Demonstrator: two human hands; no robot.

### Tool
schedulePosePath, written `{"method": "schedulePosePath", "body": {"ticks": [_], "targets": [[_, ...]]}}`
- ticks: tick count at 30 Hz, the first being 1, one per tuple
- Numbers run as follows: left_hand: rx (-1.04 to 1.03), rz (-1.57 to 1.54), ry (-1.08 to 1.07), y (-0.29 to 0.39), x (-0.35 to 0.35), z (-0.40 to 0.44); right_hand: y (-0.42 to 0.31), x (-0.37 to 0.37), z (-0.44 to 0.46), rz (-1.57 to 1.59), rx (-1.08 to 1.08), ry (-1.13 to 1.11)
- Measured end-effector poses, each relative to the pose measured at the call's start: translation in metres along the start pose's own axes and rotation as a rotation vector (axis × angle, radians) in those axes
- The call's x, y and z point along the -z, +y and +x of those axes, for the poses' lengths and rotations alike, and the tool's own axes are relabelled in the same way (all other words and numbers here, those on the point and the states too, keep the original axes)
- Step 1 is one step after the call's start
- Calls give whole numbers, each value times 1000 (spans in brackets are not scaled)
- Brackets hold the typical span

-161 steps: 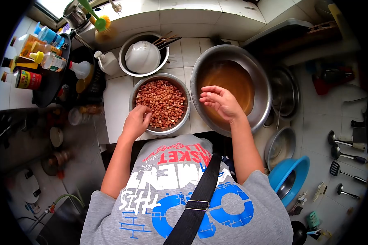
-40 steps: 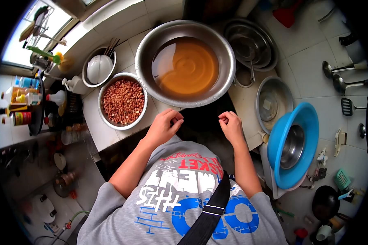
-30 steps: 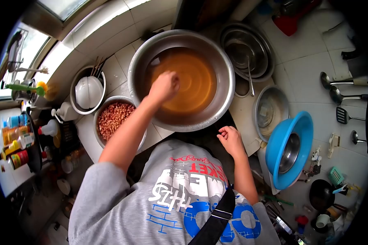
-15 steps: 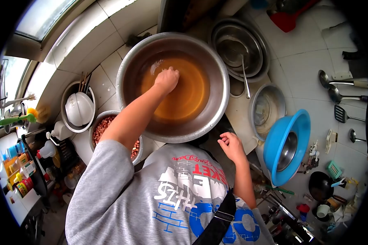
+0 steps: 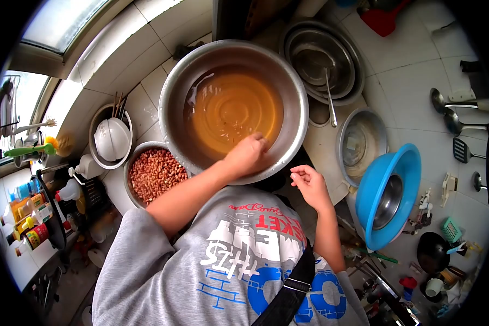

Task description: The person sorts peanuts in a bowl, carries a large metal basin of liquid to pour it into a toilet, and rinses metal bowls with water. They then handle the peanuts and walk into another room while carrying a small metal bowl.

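A large metal basin (image 5: 300,127) holds amber-brown water (image 5: 223,108) with rings on its surface and a few small specks afloat. At the basin's near side, my left hand (image 5: 248,156) is down at the water with its fingers curled; their tips and anything in them are hidden. My right hand (image 5: 309,186) hovers just outside the rim at the lower right, fingers loosely bent and apart, with nothing in it. Left of the basin, under my left forearm, stands a metal bowl (image 5: 126,175) full of reddish-brown peanuts (image 5: 155,174).
Nested metal bowls (image 5: 358,60) with a spoon (image 5: 329,100) stand at the upper right. A metal pan (image 5: 384,127) and a blue basin (image 5: 413,168) lie right. A pot with a white bowl (image 5: 113,139) is left. Bottles (image 5: 35,233) stand lower left; ladles (image 5: 453,122) hang far right.
My left hand has moved from the middle of the basin down to its near side. More of the peanuts shows. My right hand has barely moved; the view has shifted slightly.
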State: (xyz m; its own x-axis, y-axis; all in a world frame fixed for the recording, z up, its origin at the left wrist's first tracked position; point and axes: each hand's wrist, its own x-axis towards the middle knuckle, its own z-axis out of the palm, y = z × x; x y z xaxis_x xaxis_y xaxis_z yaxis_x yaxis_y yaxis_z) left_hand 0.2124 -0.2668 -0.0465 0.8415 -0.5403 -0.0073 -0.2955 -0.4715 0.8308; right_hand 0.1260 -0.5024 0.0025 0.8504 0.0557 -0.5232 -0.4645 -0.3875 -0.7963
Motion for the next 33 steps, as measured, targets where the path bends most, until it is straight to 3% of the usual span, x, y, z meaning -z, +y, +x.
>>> {"method": "schedulePosePath", "body": {"ticks": [6, 9, 16, 25, 33], "targets": [[-139, -287, 187, 77, -4, -9, -31, -12, -7, 676, -111, -100], [-232, -212, 224, 83, -6, -8, -24, -14, -7, 881, -131, -93], [-286, -186, 154, 84, -3, -17, -21, -21, -11, 960, -177, -46], [-183, -187, 36, 78, 12, -39, -14, -17, -21, 529, -115, 121], [10, -37, 63, 43, 37, -52, -12, -7, -32, 949, -139, 32]]}}
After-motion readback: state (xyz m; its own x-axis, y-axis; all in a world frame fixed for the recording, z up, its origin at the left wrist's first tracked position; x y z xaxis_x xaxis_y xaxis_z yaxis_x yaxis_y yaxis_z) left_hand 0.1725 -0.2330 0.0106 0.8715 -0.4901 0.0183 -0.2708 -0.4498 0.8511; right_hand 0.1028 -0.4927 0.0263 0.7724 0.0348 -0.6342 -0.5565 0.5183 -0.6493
